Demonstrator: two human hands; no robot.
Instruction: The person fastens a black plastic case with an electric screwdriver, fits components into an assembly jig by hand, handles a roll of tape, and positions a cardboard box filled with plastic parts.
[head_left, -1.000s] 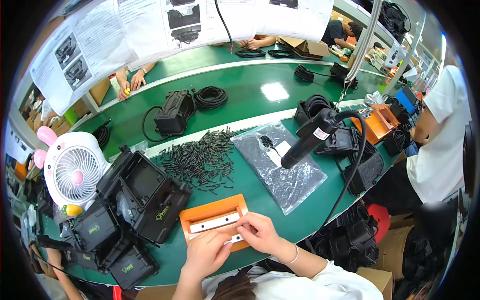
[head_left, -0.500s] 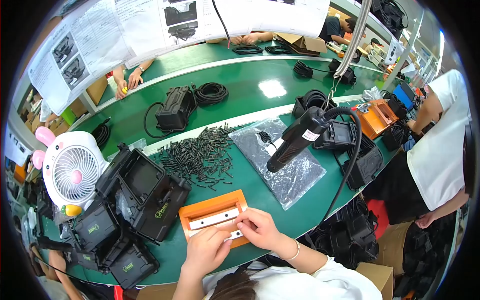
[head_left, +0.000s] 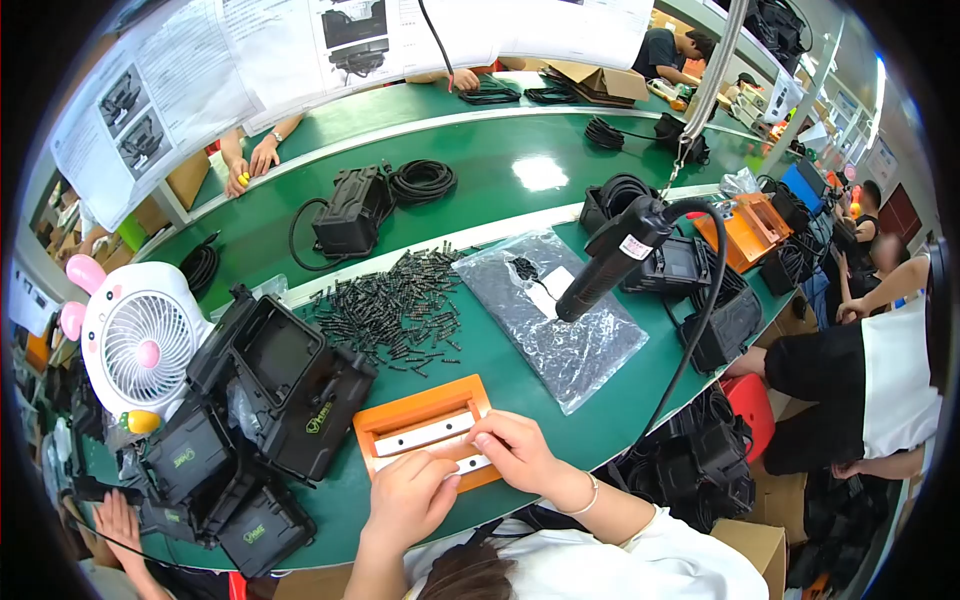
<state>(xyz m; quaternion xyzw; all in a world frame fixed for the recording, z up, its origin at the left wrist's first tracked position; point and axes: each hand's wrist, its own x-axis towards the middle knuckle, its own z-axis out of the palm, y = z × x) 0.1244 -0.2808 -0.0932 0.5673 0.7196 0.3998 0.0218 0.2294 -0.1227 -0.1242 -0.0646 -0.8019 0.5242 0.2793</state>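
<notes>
An orange rectangular fixture (head_left: 374,412) lies on the bench in front of me, with two white strips that have dark holes: an upper strip (head_left: 424,433) and a lower strip (head_left: 473,464). My left hand (head_left: 412,495) is over the fixture's near left side, fingers curled and pinched by the lower strip's left end. At the right end, my right hand (head_left: 515,450) has its thumb and fingertips pressed together over the fixture. What either hand pinches is too small or hidden. Behind the fixture lies a pile of small black pins (head_left: 385,312).
A black electric screwdriver (head_left: 615,255) hangs on a spring above a clear plastic bag (head_left: 560,335). Open black cases (head_left: 310,425) and a white fan (head_left: 150,335) stand at left. Another orange fixture (head_left: 745,235) sits at right. Co-workers are across the bench and to the right.
My hands keep almost the same pose at the fixture. The view has shifted slightly. The person at right has moved back, and another person's hand at lower left now lies on a black case.
</notes>
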